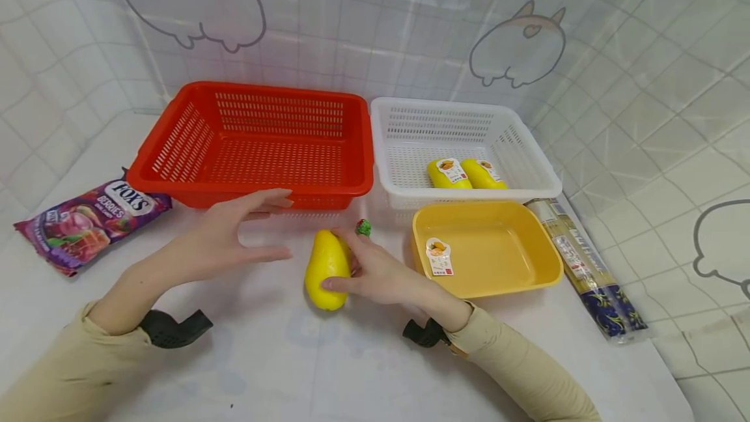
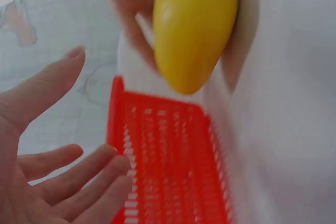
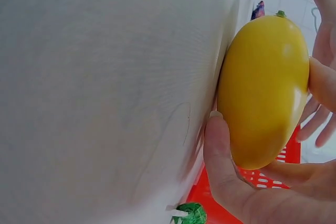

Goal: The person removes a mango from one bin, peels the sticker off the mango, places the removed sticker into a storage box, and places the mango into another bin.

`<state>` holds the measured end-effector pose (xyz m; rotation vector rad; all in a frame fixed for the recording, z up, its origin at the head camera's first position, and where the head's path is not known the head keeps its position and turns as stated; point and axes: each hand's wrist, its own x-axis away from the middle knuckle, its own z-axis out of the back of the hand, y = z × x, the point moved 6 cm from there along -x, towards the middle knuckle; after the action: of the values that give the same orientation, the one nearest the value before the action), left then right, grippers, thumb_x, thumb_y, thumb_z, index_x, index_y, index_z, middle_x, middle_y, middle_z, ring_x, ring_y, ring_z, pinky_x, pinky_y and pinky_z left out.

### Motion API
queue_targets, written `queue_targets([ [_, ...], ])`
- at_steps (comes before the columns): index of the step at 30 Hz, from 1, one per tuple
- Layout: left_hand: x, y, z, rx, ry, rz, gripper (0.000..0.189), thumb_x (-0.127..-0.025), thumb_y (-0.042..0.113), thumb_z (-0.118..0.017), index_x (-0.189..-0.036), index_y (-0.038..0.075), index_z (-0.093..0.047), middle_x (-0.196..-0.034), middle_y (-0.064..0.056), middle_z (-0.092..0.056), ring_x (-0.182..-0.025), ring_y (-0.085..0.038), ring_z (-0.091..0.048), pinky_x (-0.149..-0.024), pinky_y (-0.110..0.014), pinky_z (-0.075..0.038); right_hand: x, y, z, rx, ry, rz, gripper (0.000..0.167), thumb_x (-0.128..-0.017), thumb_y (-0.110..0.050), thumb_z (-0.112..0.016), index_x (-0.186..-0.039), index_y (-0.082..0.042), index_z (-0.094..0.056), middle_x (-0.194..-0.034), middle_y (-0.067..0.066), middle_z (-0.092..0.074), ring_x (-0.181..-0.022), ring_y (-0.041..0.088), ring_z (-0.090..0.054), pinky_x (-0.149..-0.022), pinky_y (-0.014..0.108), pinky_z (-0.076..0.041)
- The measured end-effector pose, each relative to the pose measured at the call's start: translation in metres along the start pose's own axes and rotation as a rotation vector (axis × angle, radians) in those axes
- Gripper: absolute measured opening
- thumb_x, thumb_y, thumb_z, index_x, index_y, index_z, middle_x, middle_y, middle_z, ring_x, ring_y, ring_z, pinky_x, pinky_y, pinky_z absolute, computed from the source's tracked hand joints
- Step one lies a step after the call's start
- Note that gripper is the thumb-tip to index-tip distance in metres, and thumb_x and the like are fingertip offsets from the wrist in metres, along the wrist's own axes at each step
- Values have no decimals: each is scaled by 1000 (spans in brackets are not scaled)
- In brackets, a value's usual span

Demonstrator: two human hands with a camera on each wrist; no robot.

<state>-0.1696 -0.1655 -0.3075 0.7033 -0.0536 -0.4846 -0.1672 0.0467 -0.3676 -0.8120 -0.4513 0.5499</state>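
Note:
A smooth yellow mango [image 1: 325, 269] lies on the white table in front of the red basket [image 1: 275, 191]. My right hand [image 1: 383, 272] grips it from the right, thumb on the near side and fingers behind. In the right wrist view the mango [image 3: 262, 93] sits between thumb and fingers, its small green stem [image 3: 281, 13] showing at the top. My left hand [image 1: 217, 239] hovers left of the mango, fingers spread and thumb apart, holding nothing. A small green-wrapped candy [image 1: 363, 227] lies just beyond the right hand.
A white basket [image 1: 389, 197] with two labelled mangoes [image 1: 467, 174] stands back right. Before it sits a yellow tub [image 1: 492, 239] bearing a sticker. Clear packets of long sticks [image 1: 592, 272] lie along the right edge. A purple Fox's candy bag [image 1: 94, 220] lies left.

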Motion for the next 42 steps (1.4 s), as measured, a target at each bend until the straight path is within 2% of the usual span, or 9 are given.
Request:
queue_targets([
  [2, 2, -2, 11, 0, 55, -2, 79, -81, 44, -82, -147, 19, -47, -142, -7, -58, -124, -30, -58, -95, -56, -53, 1, 0, 0, 1, -2, -8, 87, -88, -42, -76, -157, -24, -27, -124, -2, -51, -103, 15, -54, -86, 26, -52],
  [5, 5, -10, 27, 11, 129, 38, 71, -82, 35, -83, -145, 23, -51, -138, -5, -61, -123, -25, -58, -95, -30, -54, 1, -1, 0, -2, -4, -3, 87, -88, -41, -76, -157, -23, -26, -125, -2, -52, -104, 14, -54, -87, 26, -53],
  [10, 12, -32, 56, 12, 223, 148, 71, -83, 34, -83, -145, 25, -51, -143, -5, -57, -129, -28, -53, -80, 4, -36, 0, -3, -1, -15, -7, 13, 88, -88, -39, -76, -157, -22, -25, -129, -4, -54, -107, 13, -54, -91, 28, -53],
  [13, 15, -46, 71, -3, 248, 212, 76, -84, 37, -81, -150, 24, -46, -152, -8, -47, -137, -38, -43, -99, -24, -50, 0, -2, -1, -27, -11, 11, 88, -88, -38, -76, -157, -22, -25, -132, -4, -52, -110, 13, -53, -95, 28, -52],
  [17, 17, -65, 84, -45, 249, 300, 87, -86, 44, -77, -158, 26, -30, -162, -15, -29, -144, -49, -27, -96, -78, -33, 0, -2, -2, -30, -12, 9, 88, -88, -38, -77, -157, -21, -25, -135, -4, -51, -112, 12, -52, -96, 27, -52],
  [22, 19, -88, 91, -49, 262, 380, 104, -86, 50, -74, -162, 25, -9, -164, -20, -17, -140, -51, -24, -90, -79, -36, 0, -2, -2, -34, -12, 9, 89, -88, -38, -77, -157, -23, -24, -135, -5, -50, -113, 12, -51, -96, 27, -52],
  [27, 22, -107, 96, 3, 286, 403, 102, -85, 49, -76, -161, 30, -11, -160, -16, -24, -133, -42, -30, -85, -58, -47, 0, -2, -3, -35, -12, 12, 87, -88, -39, -77, -156, -23, -25, -135, -5, -50, -113, 12, -52, -96, 26, -51],
  [33, 24, -123, 98, -48, 246, 445, 112, -89, 56, -66, -161, 10, 7, -163, -30, -7, -135, -57, -24, -89, -81, -33, 0, -2, -3, -30, -4, 27, 86, -87, -38, -77, -155, -22, -27, -134, -4, -51, -112, 11, -54, -95, 26, -52],
  [42, 28, -136, 92, 46, 171, 531, 115, -91, 60, -61, -156, 10, 20, -160, -35, -9, -132, -56, -27, -95, -79, -32, 1, -4, -4, -44, -4, 24, 87, -87, -36, -79, -155, -22, -27, -129, -4, -53, -110, 12, -54, -95, 25, -51],
])
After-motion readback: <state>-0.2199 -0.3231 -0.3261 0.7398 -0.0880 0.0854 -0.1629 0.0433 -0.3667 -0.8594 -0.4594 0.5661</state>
